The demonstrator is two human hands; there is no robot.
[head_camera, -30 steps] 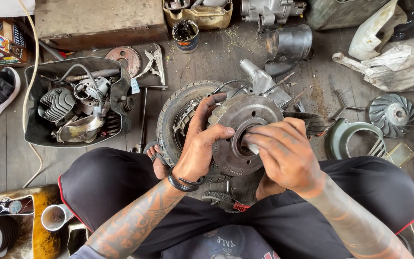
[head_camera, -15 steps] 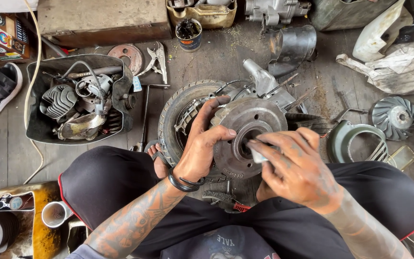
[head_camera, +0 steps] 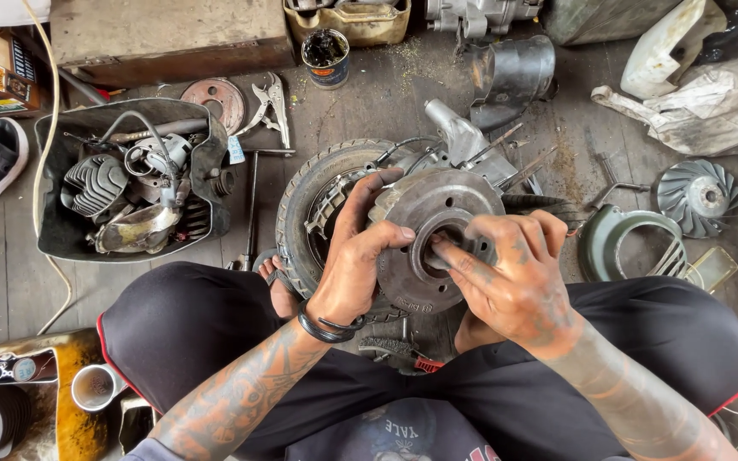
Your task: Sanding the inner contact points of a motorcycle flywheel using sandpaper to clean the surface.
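Observation:
I sit cross-legged on a wooden floor with a round grey metal brake drum (head_camera: pixel 420 213) raised in front of my lap. My left hand (head_camera: pixel 354 256) grips the drum's left rim, thumb over its face. My right hand (head_camera: pixel 510 282) rests on the drum's right side with a fingertip pushed into the central hub hole. Behind the drum lies a small wheel with a black tyre (head_camera: pixel 305 205) attached to an engine casing (head_camera: pixel 463 141).
A black tub (head_camera: pixel 57 222) of engine parts stands at the left. Pliers (head_camera: pixel 271 102), a disc (head_camera: pixel 213 98) and a long wrench (head_camera: pixel 252 201) lie nearby. A cooling fan (head_camera: pixel 699 196), green cover (head_camera: pixel 617 243) and crumpled cloth (head_camera: pixel 711 107) lie at the right. A tin (head_camera: pixel 326 58) sits at the top.
My right hand has slid a little across the drum face and its finger now presses into the hub hole. The left hand keeps the same hold.

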